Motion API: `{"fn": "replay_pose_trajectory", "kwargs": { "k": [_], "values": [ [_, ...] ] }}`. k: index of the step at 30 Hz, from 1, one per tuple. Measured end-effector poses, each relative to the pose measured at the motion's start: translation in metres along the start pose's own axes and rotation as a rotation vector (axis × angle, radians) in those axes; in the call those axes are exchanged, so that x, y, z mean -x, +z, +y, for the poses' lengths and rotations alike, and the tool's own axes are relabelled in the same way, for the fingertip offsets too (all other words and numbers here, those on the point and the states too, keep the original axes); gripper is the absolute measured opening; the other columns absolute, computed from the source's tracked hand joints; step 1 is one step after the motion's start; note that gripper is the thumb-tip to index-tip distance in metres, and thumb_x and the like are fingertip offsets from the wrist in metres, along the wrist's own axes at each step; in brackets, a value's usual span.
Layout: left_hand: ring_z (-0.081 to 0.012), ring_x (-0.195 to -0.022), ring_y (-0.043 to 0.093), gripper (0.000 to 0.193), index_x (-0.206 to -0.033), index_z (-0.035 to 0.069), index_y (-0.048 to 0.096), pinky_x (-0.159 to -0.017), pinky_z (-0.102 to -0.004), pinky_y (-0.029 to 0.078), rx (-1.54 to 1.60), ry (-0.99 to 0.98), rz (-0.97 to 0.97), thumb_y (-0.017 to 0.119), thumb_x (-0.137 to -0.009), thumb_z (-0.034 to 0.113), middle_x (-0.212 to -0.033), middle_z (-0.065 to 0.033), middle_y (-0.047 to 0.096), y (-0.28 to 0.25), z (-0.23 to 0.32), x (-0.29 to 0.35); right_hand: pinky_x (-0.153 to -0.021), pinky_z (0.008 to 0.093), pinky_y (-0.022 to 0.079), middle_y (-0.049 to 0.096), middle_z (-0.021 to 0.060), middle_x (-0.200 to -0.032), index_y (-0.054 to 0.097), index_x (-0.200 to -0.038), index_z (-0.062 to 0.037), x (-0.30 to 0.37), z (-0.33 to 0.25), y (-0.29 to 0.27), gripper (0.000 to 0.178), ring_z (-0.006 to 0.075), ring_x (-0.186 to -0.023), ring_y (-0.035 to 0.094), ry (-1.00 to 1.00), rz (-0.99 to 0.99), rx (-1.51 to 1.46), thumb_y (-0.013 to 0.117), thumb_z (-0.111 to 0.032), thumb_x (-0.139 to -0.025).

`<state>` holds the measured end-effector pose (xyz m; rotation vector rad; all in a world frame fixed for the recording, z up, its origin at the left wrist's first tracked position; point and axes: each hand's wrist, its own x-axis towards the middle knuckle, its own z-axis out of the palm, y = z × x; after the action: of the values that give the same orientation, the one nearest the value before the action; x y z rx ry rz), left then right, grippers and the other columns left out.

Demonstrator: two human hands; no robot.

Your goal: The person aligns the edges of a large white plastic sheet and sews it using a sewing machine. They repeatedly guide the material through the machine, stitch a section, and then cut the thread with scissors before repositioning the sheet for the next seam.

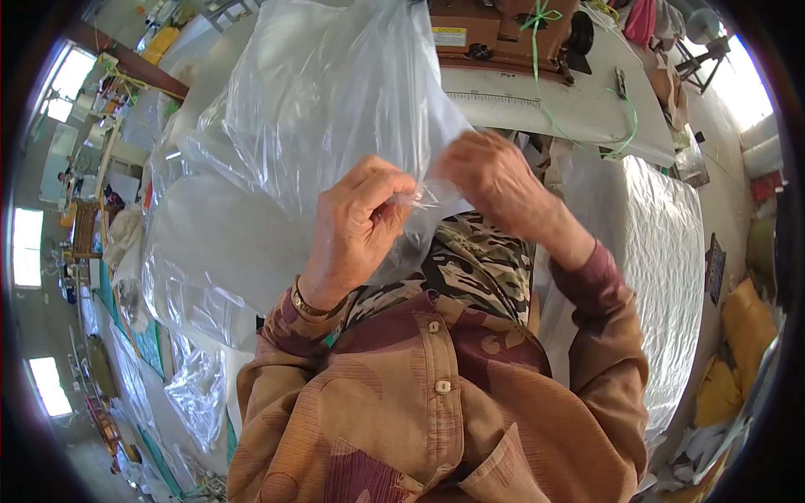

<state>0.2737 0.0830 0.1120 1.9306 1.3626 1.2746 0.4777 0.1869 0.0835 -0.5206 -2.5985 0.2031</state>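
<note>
Plainly the thin film is the weak point. The left hand (360, 220) has its grip closed, thumb and forefinger pinching a twisted edge of the clear plastic bag (319, 109), which is held up in the air just in front of the person's chest, above the counter (579, 105). The right hand (495, 180) is closed on the same edge just beside the left, its fingers curled over the film.

With both hands pinching so near each other, a hard pull apart would likely stretch or tear the plastic at that spot. The layers also look stuck together, so the fingers could slip off the slick film and let the bag drop. Its loose body hangs wide to the left and could catch on whatever stands behind it.

Much is hard to read. The bag is see-through, so its edges melt into the white sheet (210, 243) behind it, and whether it is one bag or several cannot be told. The right fingertips are hidden behind the back of the hand. The top of the bag runs out of the picture. A camouflage-patterned cloth (474, 264) shows below the hands, but whether it lies inside the bag or is merely behind it is unclear. The brown machine (503, 33) with green string (541, 17) on the counter is cut off at the upper rim.
</note>
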Motion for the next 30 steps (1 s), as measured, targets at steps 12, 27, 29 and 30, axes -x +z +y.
{"fn": "replay_pose_trajectory", "kwargs": {
  "k": [12, 27, 29, 30],
  "values": [
    [-0.0295, -0.077, 0.065, 0.023, -0.100, 0.002, 0.060, -0.065, -0.0340, 0.052, -0.155, 0.226, 0.136, 0.064, -0.081, -0.011, -0.093, -0.0127, 0.064, 0.061, -0.056, 0.005, -0.095, 0.0447, 0.043, 0.058, 0.0114, -0.126, 0.065, -0.110, -0.0076, -0.013, 0.028, 0.017, 0.031, 0.0296, -0.114, 0.054, 0.280, 0.610, 0.106, 0.073, -0.019, -0.082],
    [-0.0190, -0.074, 0.062, 0.030, -0.104, 0.001, 0.065, -0.061, -0.0306, 0.050, -0.460, 0.469, 0.012, 0.072, -0.075, 0.000, -0.089, -0.0047, 0.057, 0.073, -0.050, 0.027, -0.060, 0.0271, 0.041, 0.055, -0.0027, -0.071, 0.064, -0.087, 0.0058, 0.057, -0.012, 0.047, 0.032, 0.0048, -0.071, 0.044, 0.748, 0.234, -1.120, 0.054, -0.022, -0.100],
    [-0.0183, -0.074, 0.062, 0.028, -0.104, 0.001, 0.066, -0.060, -0.0303, 0.050, -0.444, 0.463, -0.028, 0.072, -0.076, 0.003, -0.089, -0.0045, 0.056, 0.071, -0.047, 0.031, -0.060, 0.0273, 0.041, 0.054, -0.0023, -0.070, 0.063, -0.087, 0.0057, 0.056, -0.014, 0.045, 0.034, 0.0054, -0.070, 0.043, 0.758, 0.258, -1.100, 0.053, -0.023, -0.101],
    [-0.0179, -0.074, 0.062, 0.028, -0.104, 0.001, 0.066, -0.060, -0.0301, 0.049, -0.435, 0.460, -0.048, 0.071, -0.077, 0.004, -0.089, -0.0044, 0.056, 0.071, -0.046, 0.032, -0.059, 0.0275, 0.040, 0.054, -0.0023, -0.069, 0.062, -0.086, 0.0058, 0.056, -0.016, 0.044, 0.036, 0.0056, -0.069, 0.043, 0.763, 0.254, -1.074, 0.052, -0.025, -0.102]
  ]
}}
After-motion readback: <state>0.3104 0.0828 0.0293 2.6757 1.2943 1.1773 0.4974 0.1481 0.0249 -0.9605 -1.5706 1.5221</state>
